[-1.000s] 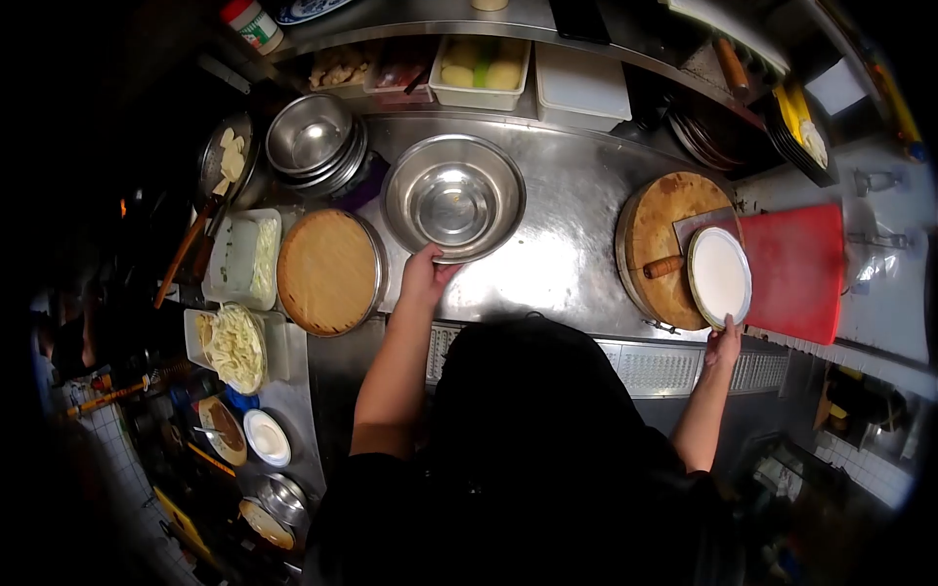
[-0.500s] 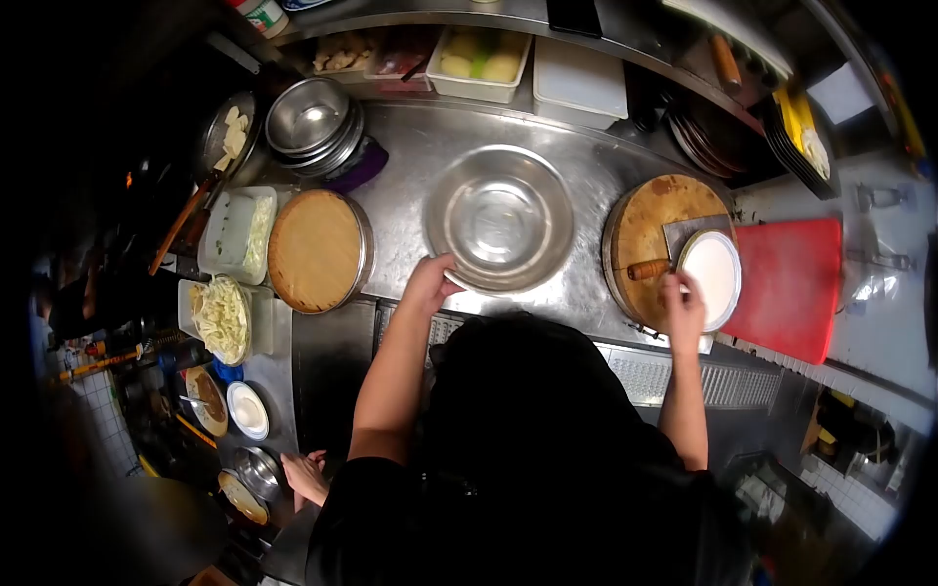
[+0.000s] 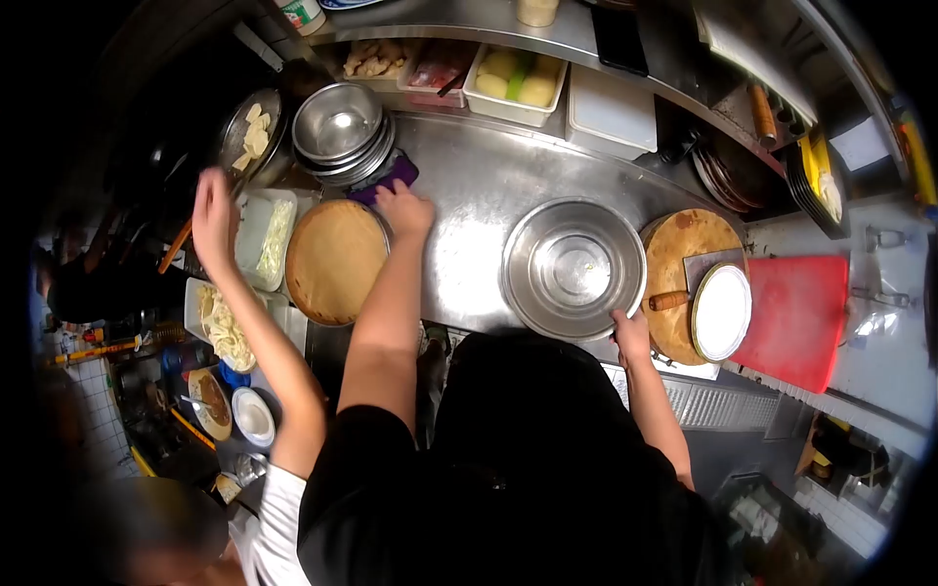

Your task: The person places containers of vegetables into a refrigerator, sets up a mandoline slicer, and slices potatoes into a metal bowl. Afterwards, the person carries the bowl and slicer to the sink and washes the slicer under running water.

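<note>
A wide steel bowl (image 3: 576, 269) stands on the steel counter. My right hand (image 3: 631, 334) is closed on its near right rim, thumb over the edge. To the left, my left hand (image 3: 405, 209) reaches across the counter with fingers apart, its fingertips at a purple cloth (image 3: 399, 177). The cloth lies against a stack of steel bowls (image 3: 339, 125). Just left of that hand is a round wooden board or lid (image 3: 335, 262). A cleaver (image 3: 674, 299) with a wooden handle rests on the round chopping block (image 3: 684, 230), partly under a white plate (image 3: 723, 311).
A co-worker's hand (image 3: 212, 217) stretches in at left, above a tub of shredded vegetable (image 3: 274, 241). Beyond the block lies a red cutting board (image 3: 796, 317). Along the back stand a tub of peeled potatoes (image 3: 513, 86) and a white lidded box (image 3: 611, 112), under a shelf.
My left hand has left the bowl for the purple cloth. My right hand has let go of the white plate and grips the bowl, now nearer the block. The co-worker's arm has reached forward.
</note>
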`<state>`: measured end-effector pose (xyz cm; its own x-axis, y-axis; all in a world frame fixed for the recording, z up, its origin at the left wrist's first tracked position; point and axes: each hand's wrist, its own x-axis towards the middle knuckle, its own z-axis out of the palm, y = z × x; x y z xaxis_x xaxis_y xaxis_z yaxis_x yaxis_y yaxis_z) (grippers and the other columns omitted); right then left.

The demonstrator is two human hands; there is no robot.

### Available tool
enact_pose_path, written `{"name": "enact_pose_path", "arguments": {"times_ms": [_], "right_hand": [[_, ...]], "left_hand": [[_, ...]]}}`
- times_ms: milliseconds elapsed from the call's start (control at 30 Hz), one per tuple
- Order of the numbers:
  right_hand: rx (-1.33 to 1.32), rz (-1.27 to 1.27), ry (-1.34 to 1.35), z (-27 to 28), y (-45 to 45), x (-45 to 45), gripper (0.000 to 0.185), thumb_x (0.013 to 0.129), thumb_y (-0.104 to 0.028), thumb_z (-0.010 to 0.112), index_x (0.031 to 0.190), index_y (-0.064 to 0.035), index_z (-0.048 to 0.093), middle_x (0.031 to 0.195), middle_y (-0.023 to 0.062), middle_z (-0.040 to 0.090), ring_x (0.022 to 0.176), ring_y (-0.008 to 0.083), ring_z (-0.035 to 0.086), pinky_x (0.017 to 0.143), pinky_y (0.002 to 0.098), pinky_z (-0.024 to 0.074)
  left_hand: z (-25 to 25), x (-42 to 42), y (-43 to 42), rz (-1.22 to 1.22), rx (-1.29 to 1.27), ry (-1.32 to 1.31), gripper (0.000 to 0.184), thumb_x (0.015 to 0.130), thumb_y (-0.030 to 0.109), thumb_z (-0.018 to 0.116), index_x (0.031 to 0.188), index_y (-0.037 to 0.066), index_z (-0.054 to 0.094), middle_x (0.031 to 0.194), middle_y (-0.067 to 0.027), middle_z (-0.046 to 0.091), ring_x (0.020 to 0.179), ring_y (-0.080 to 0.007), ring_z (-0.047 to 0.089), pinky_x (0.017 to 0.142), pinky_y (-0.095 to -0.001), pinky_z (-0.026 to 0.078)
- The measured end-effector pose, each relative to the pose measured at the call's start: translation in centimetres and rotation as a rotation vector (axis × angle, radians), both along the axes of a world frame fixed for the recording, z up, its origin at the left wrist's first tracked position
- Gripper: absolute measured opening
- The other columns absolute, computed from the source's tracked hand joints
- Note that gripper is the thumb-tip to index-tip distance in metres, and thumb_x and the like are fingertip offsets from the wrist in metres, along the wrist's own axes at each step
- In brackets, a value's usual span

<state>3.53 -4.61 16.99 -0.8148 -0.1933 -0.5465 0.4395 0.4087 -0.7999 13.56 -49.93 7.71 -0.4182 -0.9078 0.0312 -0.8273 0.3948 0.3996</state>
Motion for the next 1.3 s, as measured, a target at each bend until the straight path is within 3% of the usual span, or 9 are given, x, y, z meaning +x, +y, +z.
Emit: {"name": "enact_pose_path", "arguments": {"times_ms": [167,367,533,600,800,933,1000,1067,1300], "right_hand": [[0.089,0.038,-0.096,0.5,0.7,-0.8,0.033,0.092,-0.014,0.061,0.118,0.006,0.061,0.094,0.0111,0.068,0.071,0.0162,0.061,0.049,0.0284,0.0479],[-0.034,0.002,-0.246,-1.0,-0.5,-0.2,0.039,0.096,-0.016,0.059,0.13,0.0026,0.056,0.109,0.0125,0.068,0.076,0.0169,0.065,0.054,0.0269,0.056],[-0.072,0.017,-0.162,-3.3,-0.8,-0.6,0.039,0.098,-0.013,0.056,0.133,0.0031,0.054,0.117,0.0152,0.067,0.099,0.0209,0.067,0.066,0.0314,0.0586],[-0.066,0.039,-0.237,-1.1,-1.6,-0.9,0.045,0.098,-0.014,0.056,0.139,0.0022,0.047,0.125,0.0158,0.063,0.104,0.0222,0.065,0.064,0.0313,0.0608],[-0.1,0.047,-0.384,-2.8,-1.1,-2.0,0.049,0.099,-0.015,0.056,0.142,0.0041,0.04,0.128,0.0182,0.056,0.094,0.0212,0.065,0.072,0.0321,0.0647],[-0.157,0.029,-0.453,-2.4,-1.2,-2.1,0.044,0.1,-0.013,0.055,0.138,0.0046,0.039,0.126,0.0184,0.054,0.083,0.0186,0.063,0.073,0.032,0.0652],[-0.187,0.034,-0.425,-3.1,-1.0,-2.1,0.036,0.101,-0.013,0.057,0.129,0.0058,0.044,0.114,0.0142,0.056,0.075,0.0158,0.061,0.07,0.0303,0.0651],[-0.197,0.04,-0.441,-2.7,-1.1,-2.2,0.042,0.101,-0.013,0.057,0.134,0.005,0.039,0.117,0.0152,0.057,0.076,0.0163,0.063,0.071,0.0318,0.0652],[-0.204,0.155,-0.386,-4.2,-0.8,-1.9,0.046,0.099,-0.008,0.057,0.137,0.0056,0.035,0.113,0.0173,0.058,0.08,0.0212,0.068,0.07,0.0357,0.0651]], "left_hand": [[2.0,-2.0,-3.6,0.112,0.134,-0.296,0.078,0.083,0.026,0.069,0.152,0.014,0.035,0.138,-0.0274,0.045,0.13,-0.0439,0.045,0.109,-0.0518,0.038],[-2.0,-3.3,-3.6,-0.093,-0.067,-0.491,0.035,0.087,0.028,0.067,0.118,0.011,0.067,0.121,-0.014,0.065,0.118,-0.0327,0.06,0.098,-0.0545,0.044],[-1.4,-4.4,1.6,-0.095,0.035,0.042,0.027,0.087,0.025,0.069,0.103,0.003,0.069,0.093,-0.0213,0.071,0.093,-0.0391,0.07,0.081,-0.0461,0.054],[0.7,-4.9,3.1,-0.047,0.172,0.498,0.021,0.09,0.019,0.069,0.099,0.001,0.068,0.076,-0.0115,0.069,0.069,-0.029,0.067,0.063,-0.0338,0.049],[15.4,-4.9,10.7,-0.064,0.596,1.172,0.014,0.095,0.013,0.07,0.088,0.004,0.064,0.073,0.0079,0.054,0.062,-0.0009,0.042,0.056,-0.0204,0.035],[20.8,-4.8,16.4,-0.285,0.018,0.91,0.014,0.093,0.011,0.068,0.096,-0.002,0.064,0.086,-0.0079,0.06,0.072,-0.0173,0.057,0.066,-0.0314,0.047],[17.9,-5.2,18.1,-0.474,-0.114,0.68,0.02,0.088,0.012,0.07,0.101,-0.002,0.064,0.097,-0.0171,0.06,0.086,-0.0352,0.061,0.076,-0.0424,0.051],[13.6,-6.8,20.6,-0.627,-0.214,0.493,0.025,0.086,0.018,0.073,0.102,0.001,0.066,0.1,-0.018,0.061,0.094,-0.0363,0.06,0.082,-0.0452,0.05],[3.6,-9.9,26.0,-0.783,0.178,-0.236,0.082,0.088,0.029,0.073,0.153,0.004,0.03,0.154,-0.0306,0.03,0.133,-0.0441,0.042,0.108,-0.051,0.042]]}}
